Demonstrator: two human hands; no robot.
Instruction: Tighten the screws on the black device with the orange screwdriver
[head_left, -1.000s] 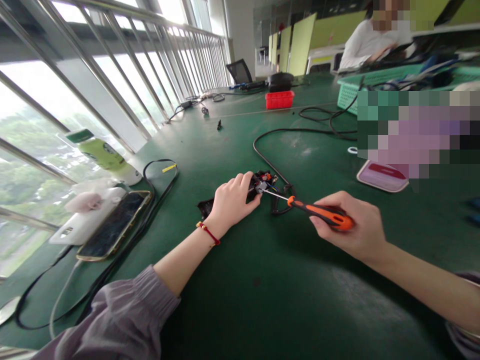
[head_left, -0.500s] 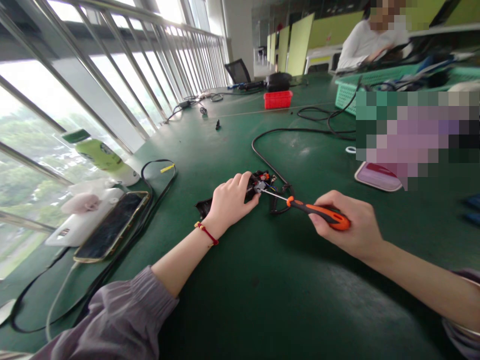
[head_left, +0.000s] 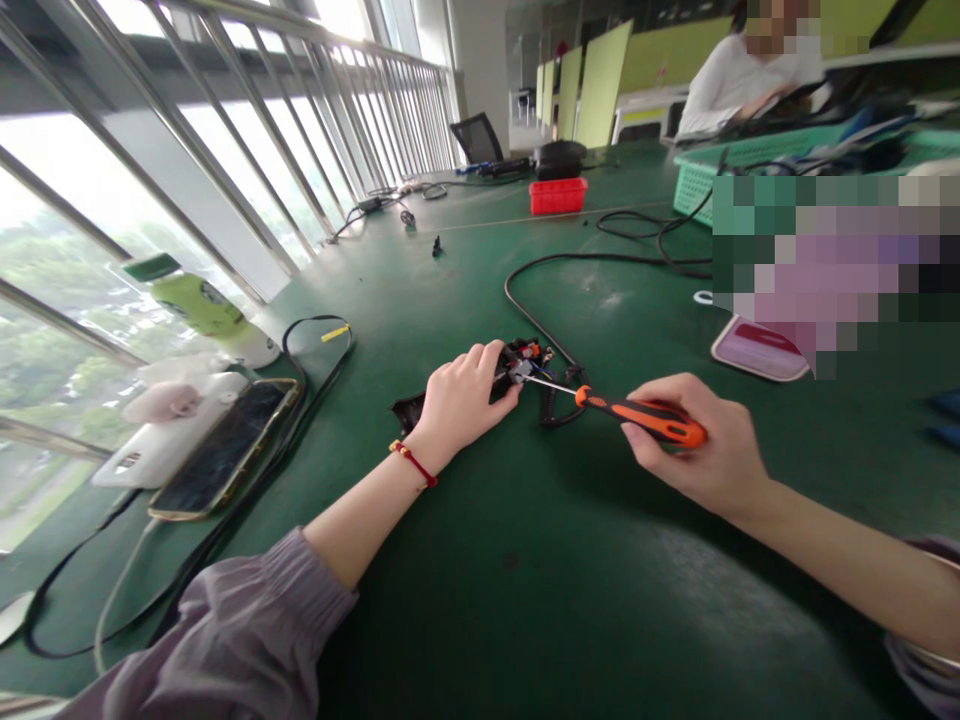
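Observation:
My left hand (head_left: 463, 397) is wrapped over a black device (head_left: 411, 412) lying on the green table (head_left: 510, 620), near the middle of the view. At the device's right end, small orange, grey and blue parts and wires show. My right hand (head_left: 705, 445) holds a screwdriver (head_left: 652, 420) with an orange and black handle. Its thin metal shaft points left, and the tip meets the grey part beside my left fingertips. A black cable (head_left: 529, 315) runs from the device's right end toward the back. The palm side of my left hand is hidden.
On the left lie a phone (head_left: 225, 450), a white case (head_left: 161, 425), a bottle (head_left: 199, 305) and black straps. Further back are a red basket (head_left: 558, 197) and a green basket (head_left: 694, 190). A pink-edged item (head_left: 757, 348) lies at right. A person (head_left: 739, 85) sits behind.
The screwdriver handle and my right hand have shifted very slightly right and up. My left hand keeps its hold on the device.

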